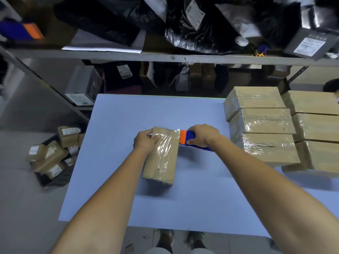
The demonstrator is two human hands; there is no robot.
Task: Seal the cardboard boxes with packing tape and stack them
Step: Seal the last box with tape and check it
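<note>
Head view: left hand [145, 142] grips cardboard box [161, 158] far end; right hand [203, 137] curled round blue-orange tape dispenser [187, 138] beside box.

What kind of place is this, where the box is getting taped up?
Probably a parcel packing or shipping room. Metal shelving holds labelled black mailer bags, sealed cardboard boxes are stacked on the table, and the right hand holds a blue and orange tape dispenser against a smaller box.
</note>
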